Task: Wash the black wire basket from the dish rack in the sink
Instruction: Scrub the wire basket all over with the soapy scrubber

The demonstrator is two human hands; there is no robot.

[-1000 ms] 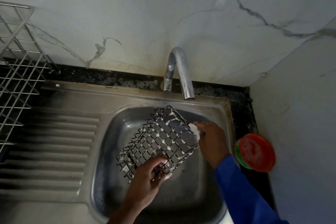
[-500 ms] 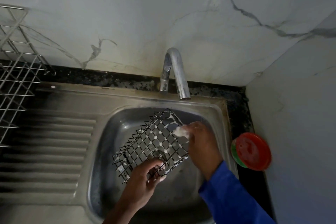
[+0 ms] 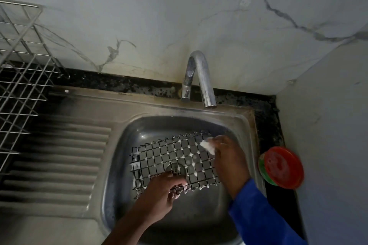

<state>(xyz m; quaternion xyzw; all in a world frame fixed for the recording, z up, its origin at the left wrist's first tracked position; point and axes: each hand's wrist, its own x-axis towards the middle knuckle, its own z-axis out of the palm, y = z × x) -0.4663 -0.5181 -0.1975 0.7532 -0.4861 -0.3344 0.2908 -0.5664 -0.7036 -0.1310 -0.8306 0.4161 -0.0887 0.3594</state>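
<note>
Sink station, one person at work. Item 1: black wire basket [image 3: 175, 161], held low inside the bowl of the steel sink [image 3: 247, 145] with one flat mesh face turned up; white suds sit at many of the wire crossings, and the sink drain [image 3: 176, 169] shows through the mesh. Item 2: left hand [image 3: 161, 195], bare forearm, grip closed over the basket's near edge with the fingers curled through the wires. Item 3: right hand [image 3: 229, 157], blue sleeve [image 3: 256, 215], grip closed on a white sudsy pad [image 3: 208, 146], which it presses against the basket's far right corner. Item 4: chrome tap [image 3: 201, 77], curved spout, fixed at the back rim of the sink, its mouth above the back of the bowl; no water visible from it. Item 5: ribbed steel drainboard [image 3: 65, 155], joined to the bowl on its left. Item 6: silver wire dish rack [image 3: 22, 85], at the back left corner of the counter [image 3: 119, 83], partly out of frame; contents cannot be told. Item 7: round tub with a red lid and green side [image 3: 281, 167], on the dark strip of counter at its right edge, just beside the sink's right rim and close to the side wall. Item 8: pale veined marble wall [image 3: 179, 16], behind and to the right, stained near the tap's base.
</note>
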